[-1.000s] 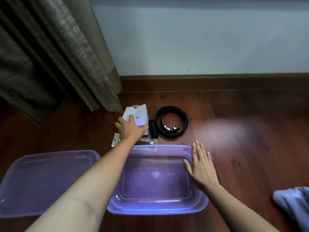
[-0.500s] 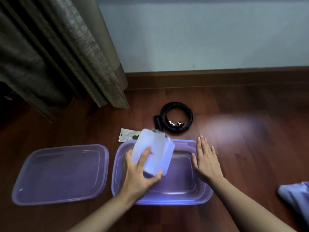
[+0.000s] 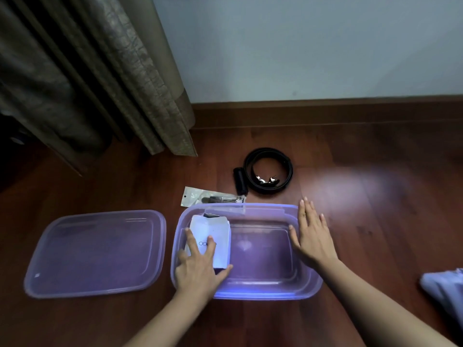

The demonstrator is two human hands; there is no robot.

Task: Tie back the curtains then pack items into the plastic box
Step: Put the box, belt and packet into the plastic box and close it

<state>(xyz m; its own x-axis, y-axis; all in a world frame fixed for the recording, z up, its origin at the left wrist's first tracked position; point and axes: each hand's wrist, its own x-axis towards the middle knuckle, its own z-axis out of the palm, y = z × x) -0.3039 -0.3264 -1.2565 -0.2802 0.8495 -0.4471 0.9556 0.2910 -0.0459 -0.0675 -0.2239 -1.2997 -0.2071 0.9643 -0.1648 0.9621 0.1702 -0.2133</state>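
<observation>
The translucent plastic box point(image 3: 263, 295) stands open on the wooden floor in front of me. A white packet point(image 3: 215, 229) with small dark print lies in its left half. My left hand point(image 3: 200, 266) holds the packet, fingers spread over its top and thumb round its near edge. My right hand point(image 3: 310, 236) lies flat on the box's right rim with straight fingers. Just beyond the box lie a coiled black belt point(image 3: 268, 171), a small black item point(image 3: 239, 180) and a clear zip bag point(image 3: 210, 198). The brown curtain point(image 3: 112, 71) hangs at the upper left.
The box's lid point(image 3: 97, 251) lies flat on the floor left of the box. A pale cloth point(image 3: 446, 289) shows at the right edge. The wall and its wooden skirting point(image 3: 325, 113) run behind the belt.
My left hand lifted the white packet from the floor beyond the box, carried it over the rim and lowered it into the box's left half. My right hand stayed on the right rim.
</observation>
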